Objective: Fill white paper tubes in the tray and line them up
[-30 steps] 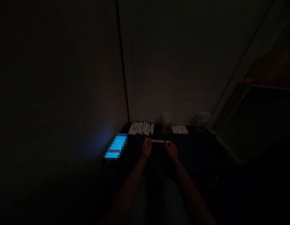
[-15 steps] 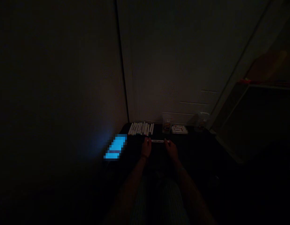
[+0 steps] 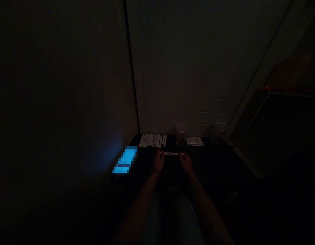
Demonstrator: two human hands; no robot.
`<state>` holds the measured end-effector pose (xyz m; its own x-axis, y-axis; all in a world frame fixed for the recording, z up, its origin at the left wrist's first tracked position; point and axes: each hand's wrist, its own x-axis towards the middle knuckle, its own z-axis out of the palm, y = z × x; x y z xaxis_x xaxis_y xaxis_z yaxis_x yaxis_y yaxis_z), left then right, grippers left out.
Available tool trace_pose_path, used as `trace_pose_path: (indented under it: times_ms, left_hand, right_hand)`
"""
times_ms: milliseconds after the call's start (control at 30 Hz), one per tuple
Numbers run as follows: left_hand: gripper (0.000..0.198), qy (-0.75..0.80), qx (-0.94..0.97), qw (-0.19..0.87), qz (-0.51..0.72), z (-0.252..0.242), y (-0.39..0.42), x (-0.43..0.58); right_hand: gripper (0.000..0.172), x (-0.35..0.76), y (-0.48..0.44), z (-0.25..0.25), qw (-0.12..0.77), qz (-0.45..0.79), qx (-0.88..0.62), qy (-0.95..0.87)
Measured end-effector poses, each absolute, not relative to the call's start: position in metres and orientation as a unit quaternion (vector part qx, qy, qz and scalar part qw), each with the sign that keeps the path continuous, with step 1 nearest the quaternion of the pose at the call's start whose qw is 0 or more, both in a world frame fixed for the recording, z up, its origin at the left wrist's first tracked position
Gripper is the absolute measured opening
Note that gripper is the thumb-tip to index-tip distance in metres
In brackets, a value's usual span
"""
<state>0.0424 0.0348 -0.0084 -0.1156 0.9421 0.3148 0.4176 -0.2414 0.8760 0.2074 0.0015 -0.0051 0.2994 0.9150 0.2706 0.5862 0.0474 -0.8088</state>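
Note:
Between my two hands a white marker [image 3: 170, 153] lies level, crosswise in front of me, with dark print along its barrel. Its left end is pinched by my left hand [image 3: 159, 161]. At the other end, my right hand [image 3: 186, 162] has its fingers closed on the tip. Just beyond my left hand, a row of white markers [image 3: 152, 140] with coloured ends lies side by side on the dark table. A stack of white markers [image 3: 194, 141] lies further right. The scene is very dark, so finger detail is faint.
Two clear plastic cases with labels stand at the back, one left [image 3: 180, 136] and one right [image 3: 219, 134] of the stack. A glowing blue, pixelated screen [image 3: 125, 160] lies at the left. A pale wall [image 3: 188, 68] rises behind the dark table [image 3: 210, 163].
Hardly anything differs. Both hands keep the marker in nearly the same place, and the picture has shifted very slightly.

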Motion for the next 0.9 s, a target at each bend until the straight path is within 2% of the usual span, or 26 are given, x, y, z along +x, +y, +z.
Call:
trace_pose_path:
  times_ms: [433,900]
  left_hand:
    - [0.027,0.563,0.603,0.271,0.497,-0.0160,0.0400,0.0403]
    - [0.021,0.572,0.616,0.240,0.486,-0.0127,0.0377,0.0414]
  right_hand:
    - [0.042,0.2076,0.0014,-0.0040,0.442,0.179,-0.674,-0.563]
    - [0.043,0.2078,0.0026,-0.0059,0.433,0.177,-0.682,-0.563]
